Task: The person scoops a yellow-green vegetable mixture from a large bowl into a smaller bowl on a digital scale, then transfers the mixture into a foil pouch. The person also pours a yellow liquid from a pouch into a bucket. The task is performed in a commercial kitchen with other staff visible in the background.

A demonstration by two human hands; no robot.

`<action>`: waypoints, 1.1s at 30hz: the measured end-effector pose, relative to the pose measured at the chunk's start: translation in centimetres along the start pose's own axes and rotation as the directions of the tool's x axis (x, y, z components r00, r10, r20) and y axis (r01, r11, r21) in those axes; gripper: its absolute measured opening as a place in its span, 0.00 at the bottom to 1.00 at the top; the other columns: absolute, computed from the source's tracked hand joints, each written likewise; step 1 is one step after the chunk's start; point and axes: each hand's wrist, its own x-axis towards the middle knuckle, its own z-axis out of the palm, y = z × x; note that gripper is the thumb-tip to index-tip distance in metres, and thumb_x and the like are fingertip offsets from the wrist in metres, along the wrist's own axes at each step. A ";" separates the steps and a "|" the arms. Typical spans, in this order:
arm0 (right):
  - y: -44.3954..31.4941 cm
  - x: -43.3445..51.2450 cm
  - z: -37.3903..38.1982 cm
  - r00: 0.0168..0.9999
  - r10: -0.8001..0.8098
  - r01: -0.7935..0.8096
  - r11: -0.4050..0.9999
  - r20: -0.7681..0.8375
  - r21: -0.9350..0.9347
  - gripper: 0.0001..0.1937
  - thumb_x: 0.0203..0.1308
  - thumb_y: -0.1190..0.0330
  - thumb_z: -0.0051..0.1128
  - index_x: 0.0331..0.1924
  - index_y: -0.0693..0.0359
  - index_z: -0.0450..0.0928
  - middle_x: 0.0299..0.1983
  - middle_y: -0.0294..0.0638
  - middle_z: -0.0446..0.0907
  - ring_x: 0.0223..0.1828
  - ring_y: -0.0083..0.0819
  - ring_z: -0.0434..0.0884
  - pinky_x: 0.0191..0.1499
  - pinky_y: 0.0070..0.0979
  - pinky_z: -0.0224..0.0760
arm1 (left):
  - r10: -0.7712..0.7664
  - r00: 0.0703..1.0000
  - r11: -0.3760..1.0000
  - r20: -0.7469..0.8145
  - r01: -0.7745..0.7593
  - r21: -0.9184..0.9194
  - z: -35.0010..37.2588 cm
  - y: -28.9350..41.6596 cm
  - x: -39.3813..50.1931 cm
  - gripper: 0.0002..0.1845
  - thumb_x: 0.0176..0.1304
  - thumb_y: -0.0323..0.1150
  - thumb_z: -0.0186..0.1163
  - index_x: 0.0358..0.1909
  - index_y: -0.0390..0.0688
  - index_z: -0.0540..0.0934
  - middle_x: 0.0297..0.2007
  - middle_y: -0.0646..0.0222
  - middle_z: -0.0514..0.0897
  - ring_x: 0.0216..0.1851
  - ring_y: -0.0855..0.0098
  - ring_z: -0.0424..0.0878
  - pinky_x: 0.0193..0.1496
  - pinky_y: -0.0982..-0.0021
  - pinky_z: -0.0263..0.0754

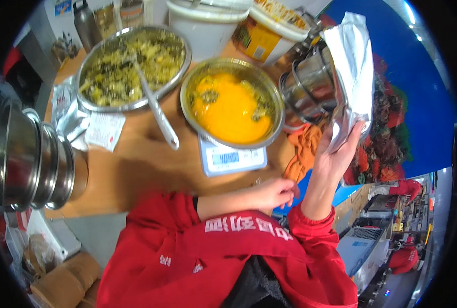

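My right hand grips the lower end of a silver foil pouch, held up at the right above the table's edge. My left hand is across my front with its fingers loosely curled, and no object shows in it. It is close to a crumpled orange cloth. Before me a steel bowl of bright orange-yellow liquid, probably beaten egg, rests on a digital kitchen scale with a lit display. Darker, frothy patches float in the liquid.
A steel basin of chopped pickled greens holds a long-handled utensil. Opened foil packets lie beside it. Stacked steel bowls stand left. Behind are a white bucket, a yellow-labelled tub and steel pots. People in red work far right.
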 end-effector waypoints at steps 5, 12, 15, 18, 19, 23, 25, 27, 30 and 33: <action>-0.5 -0.5 2.1 0.999 0.028 -0.028 1.000 -0.016 0.013 0.15 0.64 0.58 0.49 0.48 0.59 0.71 0.42 0.36 0.79 0.39 0.23 0.79 0.32 0.17 0.76 | -0.020 1.000 0.999 0.012 0.020 -0.024 0.2 0.0 0.1 0.10 0.65 0.28 0.46 0.41 0.37 0.75 0.27 0.71 0.77 0.27 0.80 0.74 0.33 0.77 0.70; -1.2 1.0 4.2 0.998 0.028 -0.017 0.980 -0.054 0.198 0.14 0.64 0.62 0.49 0.48 0.61 0.71 0.42 0.39 0.79 0.41 0.25 0.80 0.38 0.21 0.79 | 0.020 0.999 0.999 0.042 -0.018 -0.049 0.4 -0.2 -0.1 0.08 0.64 0.28 0.47 0.40 0.37 0.73 0.30 0.71 0.77 0.29 0.79 0.75 0.35 0.77 0.70; -2.5 2.8 4.8 0.999 0.038 -0.041 0.984 0.020 0.171 0.14 0.64 0.61 0.49 0.48 0.60 0.72 0.42 0.39 0.79 0.36 0.25 0.81 0.32 0.20 0.80 | 0.008 0.998 0.999 0.067 -0.010 0.033 0.3 2.0 -1.1 0.09 0.63 0.28 0.45 0.41 0.36 0.72 0.29 0.69 0.77 0.29 0.78 0.75 0.33 0.77 0.71; -4.4 6.4 5.7 0.985 -0.093 0.101 0.994 -0.143 0.051 0.12 0.64 0.63 0.50 0.46 0.60 0.72 0.41 0.39 0.79 0.36 0.27 0.81 0.30 0.20 0.80 | 0.012 0.997 0.961 0.082 -0.034 0.274 -0.5 7.1 -3.7 0.09 0.64 0.30 0.46 0.42 0.38 0.73 0.31 0.68 0.78 0.31 0.75 0.77 0.35 0.76 0.71; -5.1 7.9 6.0 0.983 -0.139 0.146 0.988 -0.117 0.047 0.12 0.63 0.64 0.51 0.47 0.62 0.72 0.42 0.41 0.79 0.38 0.30 0.81 0.30 0.20 0.80 | 0.037 0.995 0.946 0.091 -0.064 0.319 -0.7 9.3 -4.5 0.10 0.65 0.31 0.47 0.43 0.38 0.73 0.32 0.68 0.79 0.33 0.75 0.77 0.37 0.75 0.71; -7.1 14.8 6.8 0.977 -0.199 0.193 0.979 -0.077 -0.068 0.12 0.62 0.64 0.52 0.45 0.60 0.73 0.40 0.37 0.80 0.35 0.29 0.81 0.33 0.24 0.80 | 0.122 0.985 0.822 0.126 -0.171 0.543 -0.7 18.3 -6.2 0.11 0.66 0.33 0.50 0.46 0.39 0.75 0.35 0.64 0.80 0.38 0.70 0.79 0.41 0.72 0.72; -7.9 18.1 6.8 0.977 -0.203 0.194 0.975 -0.073 -0.108 0.12 0.62 0.63 0.53 0.45 0.60 0.73 0.40 0.37 0.80 0.36 0.29 0.81 0.33 0.26 0.80 | 0.266 0.952 0.697 0.153 -0.299 0.652 -1.3 22.5 -5.8 0.11 0.65 0.33 0.51 0.46 0.39 0.75 0.35 0.63 0.80 0.37 0.67 0.80 0.41 0.71 0.73; -8.5 21.1 6.9 0.977 -0.206 0.200 0.975 -0.052 -0.102 0.12 0.61 0.63 0.55 0.44 0.58 0.74 0.39 0.37 0.80 0.35 0.30 0.81 0.32 0.30 0.79 | 0.421 0.884 0.469 0.202 -0.403 0.786 -2.9 26.5 -4.2 0.11 0.65 0.33 0.51 0.45 0.39 0.76 0.34 0.65 0.80 0.38 0.71 0.79 0.42 0.73 0.73; -8.9 25.0 6.6 0.981 -0.167 0.144 0.968 -0.096 -0.206 0.11 0.60 0.63 0.56 0.43 0.58 0.75 0.38 0.38 0.80 0.33 0.30 0.82 0.29 0.31 0.78 | 0.466 0.883 0.617 0.051 -0.366 0.697 -5.8 31.8 -1.5 0.09 0.64 0.31 0.48 0.39 0.37 0.76 0.29 0.68 0.80 0.32 0.76 0.77 0.38 0.76 0.73; -9.1 28.5 6.4 0.992 -0.123 0.115 0.930 -0.003 -0.349 0.16 0.57 0.66 0.60 0.45 0.65 0.73 0.36 0.40 0.80 0.33 0.30 0.81 0.31 0.27 0.78 | 0.510 0.855 0.452 0.093 -0.359 0.816 -9.3 36.4 1.0 0.12 0.64 0.33 0.48 0.40 0.35 0.76 0.29 0.70 0.79 0.31 0.79 0.75 0.39 0.79 0.72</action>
